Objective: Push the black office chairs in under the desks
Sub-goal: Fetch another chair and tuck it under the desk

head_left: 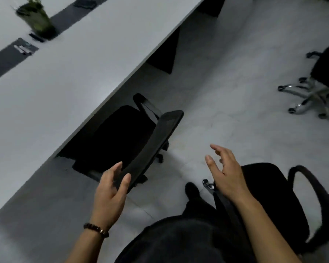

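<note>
Dark clothing (179, 242) filled the bottom edge, with both bare forearms reaching out from it. Ahead stood the first chair (120, 133), black, its seat partly under the pale counter (74, 88) and its curved backrest (156, 141) out over the floor (217, 92). The left grip (110, 188) was apart, with loose fingers and thumb either side of the backrest's near end, not clamped. Whether it touched the rim could not be told. The right grip (226, 173) hovered with fingers spread and held nothing above the second chair (264, 188), which stood clear of the counter beside the person. A third chair (323, 71) on a chrome base stood well apart at the far right. The push would likely go best with both palms flat on the backrest, square to the counter edge, so the castors rolled straight and the armrest (146, 105) slid under rather than caught.
</note>
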### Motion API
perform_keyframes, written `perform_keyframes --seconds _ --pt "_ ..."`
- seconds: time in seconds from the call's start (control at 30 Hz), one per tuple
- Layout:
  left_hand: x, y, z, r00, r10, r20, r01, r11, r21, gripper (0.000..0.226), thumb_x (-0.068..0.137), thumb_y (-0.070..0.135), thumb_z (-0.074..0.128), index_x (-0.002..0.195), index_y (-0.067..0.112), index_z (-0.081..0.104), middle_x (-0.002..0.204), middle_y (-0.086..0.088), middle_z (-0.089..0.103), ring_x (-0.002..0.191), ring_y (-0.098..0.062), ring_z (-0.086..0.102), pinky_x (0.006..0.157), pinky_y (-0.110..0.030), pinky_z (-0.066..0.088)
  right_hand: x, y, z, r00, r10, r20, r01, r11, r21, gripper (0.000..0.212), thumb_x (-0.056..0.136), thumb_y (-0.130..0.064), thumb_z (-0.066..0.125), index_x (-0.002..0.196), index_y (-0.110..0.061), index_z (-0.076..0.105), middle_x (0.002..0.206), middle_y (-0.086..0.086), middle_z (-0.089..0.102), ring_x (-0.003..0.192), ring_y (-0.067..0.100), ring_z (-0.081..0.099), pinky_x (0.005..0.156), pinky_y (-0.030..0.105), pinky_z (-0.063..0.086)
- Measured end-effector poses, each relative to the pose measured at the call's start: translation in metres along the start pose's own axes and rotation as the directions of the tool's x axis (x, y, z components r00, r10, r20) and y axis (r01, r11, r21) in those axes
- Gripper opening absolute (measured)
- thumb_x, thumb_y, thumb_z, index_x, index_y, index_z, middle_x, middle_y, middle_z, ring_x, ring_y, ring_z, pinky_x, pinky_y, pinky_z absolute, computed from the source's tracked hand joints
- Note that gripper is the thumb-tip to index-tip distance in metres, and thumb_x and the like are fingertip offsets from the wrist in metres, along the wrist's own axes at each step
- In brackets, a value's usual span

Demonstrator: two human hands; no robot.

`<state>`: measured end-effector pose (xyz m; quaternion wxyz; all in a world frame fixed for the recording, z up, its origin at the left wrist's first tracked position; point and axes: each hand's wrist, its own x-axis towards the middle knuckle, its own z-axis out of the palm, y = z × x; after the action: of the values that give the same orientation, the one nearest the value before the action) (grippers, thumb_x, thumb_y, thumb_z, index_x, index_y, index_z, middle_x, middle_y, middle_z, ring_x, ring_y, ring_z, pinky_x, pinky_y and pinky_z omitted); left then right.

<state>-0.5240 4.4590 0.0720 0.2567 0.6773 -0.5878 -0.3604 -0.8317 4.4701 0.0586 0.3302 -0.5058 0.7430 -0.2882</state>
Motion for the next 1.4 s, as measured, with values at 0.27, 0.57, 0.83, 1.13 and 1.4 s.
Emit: perform_keyframes --seconds 0.27,0.57,0.83,1.13,1.4 --pt "-0.031 -0.006 0.009 0.864 0.248 0.438 -0.279 0.96 0.007 0.052 0.084 0.037 0.055 0.132 0.02 0.05 0.122 0.003 0.055 0.107 -0.016 0.058 0.092 -0.035 0.047 -0.216 0.04 -0.038 0.838 0.327 -0.438 -0.321 0.943 0.09 0.048 0.092 -0.043 0.058 0.138 -0.036 0.045 0.136 -0.014 0.044 0.126 -0.001 0.044 0.099 0.019 0.039" --pt "-0.129 0.091 0.114 0.575 0.54 0.615 -0.508 0.825 -0.248 0.048 0.088 0.037 0.054 0.131 0.017 0.05 0.127 0.005 0.056 0.118 -0.006 0.053 0.097 -0.033 0.045 -0.378 0.07 -0.071 0.504 0.499 -0.704 -0.403 0.858 0.319 0.046 0.092 -0.037 0.061 0.136 -0.037 0.047 0.131 -0.016 0.047 0.125 0.003 0.048 0.105 0.033 0.043" --pt "-0.227 0.135 0.208 0.525 0.55 0.649 -0.549 0.802 -0.236 0.042 0.088 0.036 0.053 0.128 0.024 0.05 0.121 0.013 0.056 0.114 -0.001 0.053 0.092 -0.026 0.043 -0.438 0.178 -0.125 0.488 0.567 -0.664 -0.411 0.82 0.398 0.048 0.091 -0.04 0.059 0.137 -0.036 0.045 0.135 -0.014 0.046 0.122 0.004 0.049 0.091 0.015 0.042" --pt "-0.359 0.18 0.356 0.791 0.261 0.554 -0.276 0.959 -0.058 0.031 0.092 0.024 0.055 0.123 0.018 0.055 0.114 0.008 0.061 0.105 -0.007 0.059 0.087 -0.03 0.05 -0.442 0.357 -0.288 0.688 0.479 -0.545 -0.338 0.876 0.343 0.049 0.093 -0.038 0.059 0.139 -0.028 0.046 0.133 -0.014 0.046 0.121 0.002 0.048 0.101 0.03 0.045" --pt "-0.404 0.227 0.492 0.878 0.246 0.411 -0.372 0.891 0.261 0.043 0.096 0.048 0.04 0.125 0.02 0.055 0.121 0.001 0.058 0.111 -0.018 0.055 0.093 -0.038 0.046 -0.313 0.423 -0.387 0.969 0.049 -0.243 -0.102 0.972 -0.21 0.05 0.096 -0.045 0.05 0.141 -0.023 0.046 0.144 0.0 0.042 0.135 0.016 0.036 0.113 0.036 0.029"
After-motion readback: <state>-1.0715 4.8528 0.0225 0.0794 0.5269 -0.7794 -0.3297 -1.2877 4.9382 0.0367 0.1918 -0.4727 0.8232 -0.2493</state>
